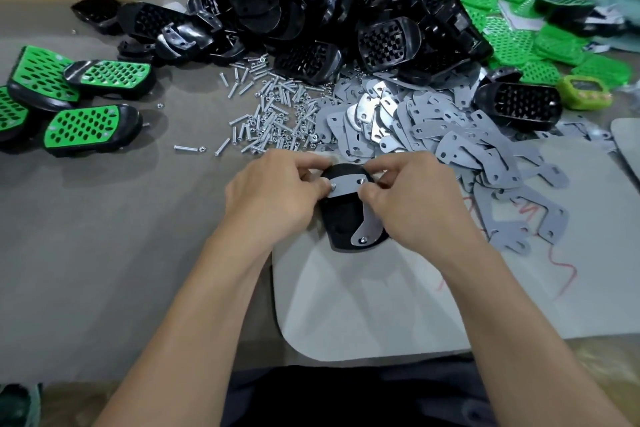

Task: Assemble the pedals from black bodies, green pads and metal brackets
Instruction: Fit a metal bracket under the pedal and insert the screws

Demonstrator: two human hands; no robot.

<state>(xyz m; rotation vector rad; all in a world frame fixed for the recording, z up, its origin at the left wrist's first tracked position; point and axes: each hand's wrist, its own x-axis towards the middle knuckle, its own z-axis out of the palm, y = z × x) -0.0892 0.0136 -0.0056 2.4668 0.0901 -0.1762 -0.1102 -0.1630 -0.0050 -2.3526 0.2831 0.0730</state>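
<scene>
A black pedal body (341,218) lies underside up on a light grey mat (363,305) in front of me. A grey metal bracket (349,185) sits across it, with a bolt showing at its lower lug (362,240). My left hand (273,198) grips the pedal's left side, and its fingertips pinch at the bracket's left hole. My right hand (412,201) holds the right side, its thumb and fingers pinching at the bracket's right hole. Whether a green pad is fitted underneath is hidden.
A heap of black bodies (311,10) fills the back centre. Loose bolts and nuts (273,114) lie before it, and a pile of grey brackets (450,135) spreads right. Green pads (519,28) lie at the back right. Finished green-and-black pedals (86,125) rest at the left.
</scene>
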